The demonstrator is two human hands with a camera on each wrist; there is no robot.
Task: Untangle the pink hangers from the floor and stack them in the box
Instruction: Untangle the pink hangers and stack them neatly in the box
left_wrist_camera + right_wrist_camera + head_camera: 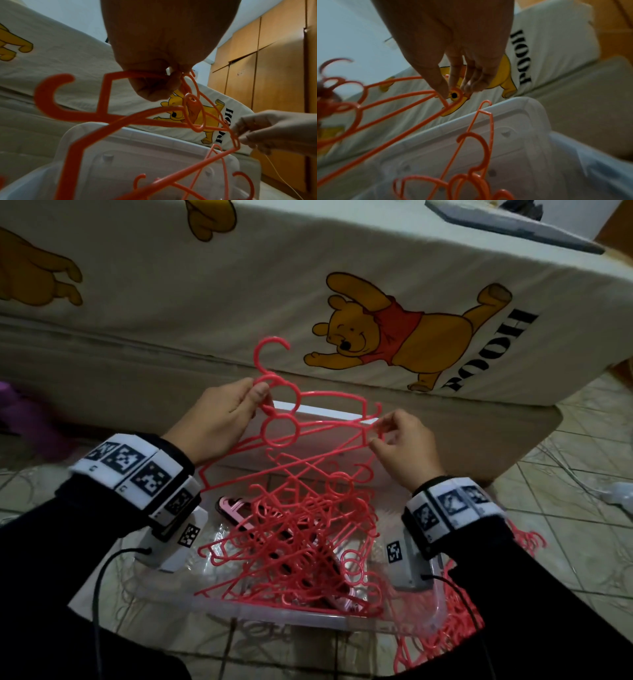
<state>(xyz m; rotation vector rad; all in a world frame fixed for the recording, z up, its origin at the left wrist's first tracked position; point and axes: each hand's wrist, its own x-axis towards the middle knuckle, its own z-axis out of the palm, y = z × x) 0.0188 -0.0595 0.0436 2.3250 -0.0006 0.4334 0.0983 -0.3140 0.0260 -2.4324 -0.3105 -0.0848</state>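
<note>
Two pink hangers (308,419) are held up together over the clear plastic box (308,619). My left hand (258,393) pinches them at the neck just under the hook. My right hand (378,433) pinches their right shoulder ends. Below them a tangle of pink hangers (301,542) fills the box and reaches up to the held ones. The left wrist view shows my left hand (176,75) pinching a hanger (106,94). In the right wrist view my right hand's fingertips (452,89) close on the hanger ends (393,98).
The box's white lid (329,413) leans against a bed with a cartoon-bear sheet (376,268) right behind the box. More pink hangers (442,642) lie on the tiled floor at the box's right. A paler pink hanger (233,508) lies in the box.
</note>
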